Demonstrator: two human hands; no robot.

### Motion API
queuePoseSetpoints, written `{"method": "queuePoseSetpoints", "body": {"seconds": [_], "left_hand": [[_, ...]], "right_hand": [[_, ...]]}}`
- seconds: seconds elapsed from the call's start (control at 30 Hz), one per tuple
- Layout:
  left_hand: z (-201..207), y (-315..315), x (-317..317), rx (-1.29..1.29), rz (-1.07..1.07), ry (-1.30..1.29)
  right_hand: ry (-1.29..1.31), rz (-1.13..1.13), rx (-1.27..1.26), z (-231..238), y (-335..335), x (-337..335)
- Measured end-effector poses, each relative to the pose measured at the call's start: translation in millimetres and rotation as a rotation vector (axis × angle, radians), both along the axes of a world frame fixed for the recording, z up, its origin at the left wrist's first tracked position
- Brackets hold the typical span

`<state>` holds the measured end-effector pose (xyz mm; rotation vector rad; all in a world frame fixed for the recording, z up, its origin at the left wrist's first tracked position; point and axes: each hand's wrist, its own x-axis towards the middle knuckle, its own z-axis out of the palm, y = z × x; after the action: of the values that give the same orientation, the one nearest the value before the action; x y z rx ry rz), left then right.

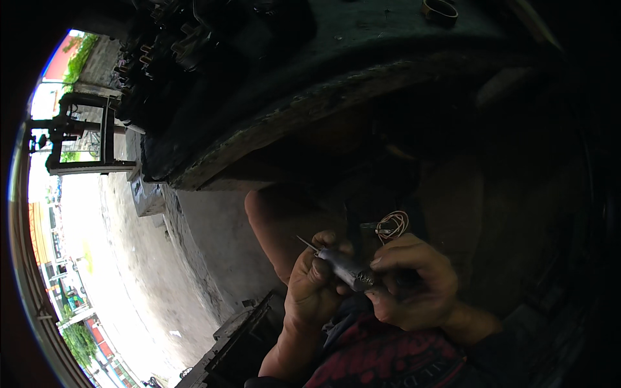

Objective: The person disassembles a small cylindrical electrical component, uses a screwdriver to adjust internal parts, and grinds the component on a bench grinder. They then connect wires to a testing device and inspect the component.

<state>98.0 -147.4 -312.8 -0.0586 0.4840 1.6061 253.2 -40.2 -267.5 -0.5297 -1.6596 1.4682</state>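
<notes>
My left hand (312, 282) is closed around a grey cylinder (347, 268), gripping it between thumb and fingers. A thin metal shaft sticks out of its upper left end, and its lower right end looks rough and darker. Close to that rough end is my right hand (417, 281), with thumb and fingers bent toward each other. Whatever lies between them is too dark and small to name. Just above the right hand's knuckles shows a loose coil of thin pale wire (393, 225); its lower end runs down behind the hand.
Ahead stands a dark workbench with a worn edge (278, 116). On it are several dark metal parts (184, 45) at the left and a brass-coloured ring (440, 11) at the far right. A dark metal frame (87, 136) stands by the bright opening at left. Deep shadow covers the right side.
</notes>
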Motion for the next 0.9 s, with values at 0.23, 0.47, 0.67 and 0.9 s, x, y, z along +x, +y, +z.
{"method": "queuePoseSetpoints", "body": {"seconds": [0.23, 0.47, 0.67, 0.9], "left_hand": [[-3, 2, 10, 0.033, -0.053, -0.083], [6, 8, 17, -0.013, -0.046, -0.031], [-4, 8, 11, 0.061, -0.067, -0.080], [-5, 4, 14, -0.005, -0.048, -0.144]], "right_hand": [[-0.057, 0.059, 0.044, -1, -2, 0], [-0.103, 0.037, 0.047, 1, -3, 5], [-0.061, 0.007, 0.015, -3, -3, 2], [-0.054, -0.005, 0.012, -6, -1, 0]]}}
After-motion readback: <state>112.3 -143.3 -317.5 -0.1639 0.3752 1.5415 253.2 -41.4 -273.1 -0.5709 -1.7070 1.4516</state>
